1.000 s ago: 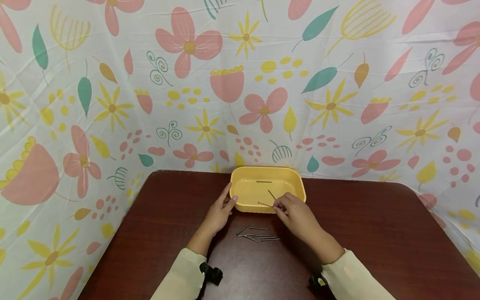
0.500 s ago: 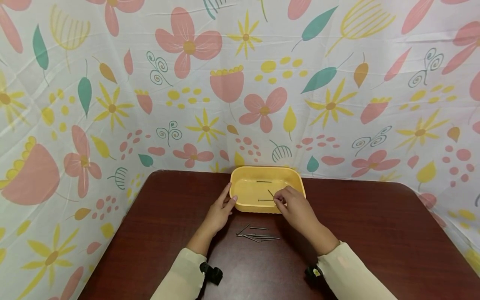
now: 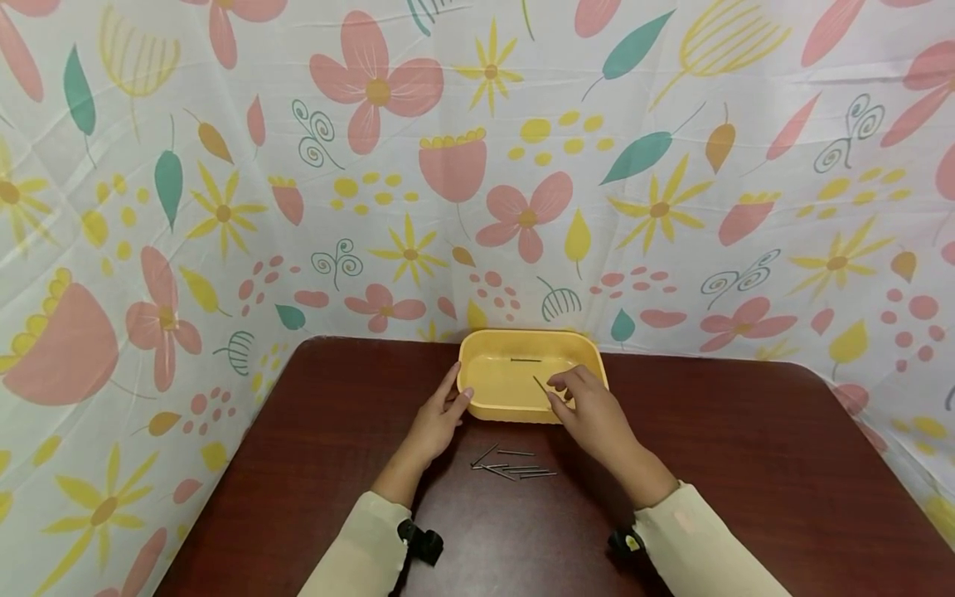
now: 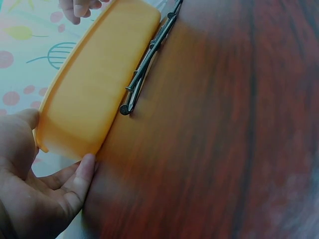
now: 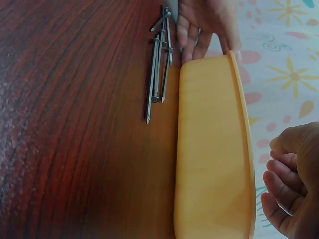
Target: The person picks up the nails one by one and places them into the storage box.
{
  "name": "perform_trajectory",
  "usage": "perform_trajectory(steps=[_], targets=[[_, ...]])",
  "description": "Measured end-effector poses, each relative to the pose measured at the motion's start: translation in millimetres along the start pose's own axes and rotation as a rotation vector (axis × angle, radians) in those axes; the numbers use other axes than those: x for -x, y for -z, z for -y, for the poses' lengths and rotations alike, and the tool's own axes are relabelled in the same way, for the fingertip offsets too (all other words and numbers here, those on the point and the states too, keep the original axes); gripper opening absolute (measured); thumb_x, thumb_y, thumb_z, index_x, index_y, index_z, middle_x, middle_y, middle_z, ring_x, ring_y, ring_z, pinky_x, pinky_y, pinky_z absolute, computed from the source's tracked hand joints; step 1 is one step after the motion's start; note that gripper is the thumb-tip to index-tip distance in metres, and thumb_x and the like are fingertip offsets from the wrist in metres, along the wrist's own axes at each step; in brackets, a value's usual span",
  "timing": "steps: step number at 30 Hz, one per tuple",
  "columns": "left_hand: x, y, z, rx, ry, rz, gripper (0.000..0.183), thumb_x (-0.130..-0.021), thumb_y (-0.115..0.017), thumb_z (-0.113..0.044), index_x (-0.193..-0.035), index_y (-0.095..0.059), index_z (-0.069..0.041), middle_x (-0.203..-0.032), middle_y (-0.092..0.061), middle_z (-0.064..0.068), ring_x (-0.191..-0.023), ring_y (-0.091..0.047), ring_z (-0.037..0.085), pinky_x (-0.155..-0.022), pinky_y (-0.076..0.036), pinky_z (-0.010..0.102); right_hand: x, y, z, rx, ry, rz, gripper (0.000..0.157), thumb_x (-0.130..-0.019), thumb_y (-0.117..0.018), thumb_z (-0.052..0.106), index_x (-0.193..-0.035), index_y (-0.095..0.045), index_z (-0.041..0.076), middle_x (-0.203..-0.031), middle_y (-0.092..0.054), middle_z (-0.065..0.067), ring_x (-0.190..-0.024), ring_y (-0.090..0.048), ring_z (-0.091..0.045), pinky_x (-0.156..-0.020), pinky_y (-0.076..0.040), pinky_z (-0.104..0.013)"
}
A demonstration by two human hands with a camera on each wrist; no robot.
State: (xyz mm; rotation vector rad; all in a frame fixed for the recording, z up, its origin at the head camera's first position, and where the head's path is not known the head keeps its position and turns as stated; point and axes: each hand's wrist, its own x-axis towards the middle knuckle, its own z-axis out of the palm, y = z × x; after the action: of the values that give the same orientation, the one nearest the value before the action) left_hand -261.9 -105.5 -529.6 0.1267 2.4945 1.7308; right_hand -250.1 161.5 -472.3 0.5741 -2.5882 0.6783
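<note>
A yellow plastic tray (image 3: 492, 414) stands at the back of the table. My left hand (image 3: 435, 425) holds its left end, with the thumb near the front corner and a finger up at the rim (image 4: 42, 117). Above the tray's right part is my right hand (image 3: 593, 414), thumb and fingers apart; the right wrist view shows those fingers (image 5: 281, 186) loosely bent with nothing visible between them. One nail (image 3: 525, 360) lies towards the tray's back. Another nail (image 3: 540, 384) slants near the right fingertips. The front wall hides part of the tray's floor.
Several loose nails (image 3: 515, 471) lie in a small pile on the dark red-brown table (image 3: 298, 497), just in front of the tray. A flower-printed cloth (image 3: 656, 274) hangs right behind the tray and along the left side. Black straps (image 3: 421, 543) sit at both wrists.
My right hand has let go of a nail, which lay in the tray's front half a second ago and is out of sight now. Its fingers have spread. The left hand has stayed put.
</note>
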Motion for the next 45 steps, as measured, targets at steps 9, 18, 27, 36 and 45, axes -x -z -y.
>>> perform_trajectory(steps=[9,18,27,36,45], targets=[[-0.6,-0.4,1.8,-0.004,-0.002,-0.007,0.062,-0.092,-0.046,-0.065,-0.148,-0.019,-0.054,-0.128,-0.06,0.004,-0.116,-0.06,0.019,-0.086,-0.054,0.033,2,-1.5,0,-0.009,-0.006,-0.007,0.02,-0.089,-0.07,0.018,-0.106,-0.067,0.009,-0.098,-0.06,-0.005,-0.086,-0.062,-0.02,-0.07,-0.053,-0.035],[-0.3,-1.5,0.8,0.0,0.006,-0.008,0.061,-0.093,-0.046,-0.064,-0.147,-0.019,-0.055,-0.128,-0.06,0.004,-0.117,-0.06,0.02,-0.088,-0.054,0.034,9,-0.1,-3,-0.038,-0.029,-0.03,0.023,-0.089,-0.07,0.018,-0.109,-0.067,0.008,-0.1,-0.061,-0.006,-0.087,-0.063,-0.023,-0.07,-0.054,-0.036],[3.2,-3.0,-2.0,0.003,0.016,-0.007,0.062,-0.095,-0.043,-0.063,-0.149,-0.014,-0.053,-0.131,-0.058,0.007,-0.119,-0.058,0.023,-0.093,-0.053,0.038,15,4.4,-12,-0.043,-0.085,-0.093,0.023,-0.086,-0.071,0.014,-0.107,-0.068,0.006,-0.098,-0.062,-0.009,-0.089,-0.06,-0.026,-0.075,-0.052,-0.04],[3.8,-0.8,-2.3,0.101,0.066,0.017,0.069,-0.096,-0.04,-0.063,-0.154,-0.008,-0.042,-0.137,-0.052,0.01,-0.124,-0.055,0.028,-0.098,-0.05,0.043,23,8.2,-23,-0.053,-0.182,-0.113,0.027,-0.089,-0.068,0.015,-0.114,-0.067,0.005,-0.107,-0.057,-0.014,-0.093,-0.058,-0.029,-0.07,-0.049,-0.038],[6.7,-0.4,-6.6,0.122,0.065,-0.004,0.072,-0.093,-0.046,-0.063,-0.154,-0.02,-0.035,-0.134,-0.055,0.009,-0.119,-0.058,0.027,-0.097,-0.051,0.041,26,7.6,-33,-0.117,-0.368,-0.103,0.039,-0.092,-0.063,0.019,-0.126,-0.059,0.003,-0.119,-0.047,-0.019,-0.1,-0.05,-0.031,-0.08,-0.045,-0.044]])
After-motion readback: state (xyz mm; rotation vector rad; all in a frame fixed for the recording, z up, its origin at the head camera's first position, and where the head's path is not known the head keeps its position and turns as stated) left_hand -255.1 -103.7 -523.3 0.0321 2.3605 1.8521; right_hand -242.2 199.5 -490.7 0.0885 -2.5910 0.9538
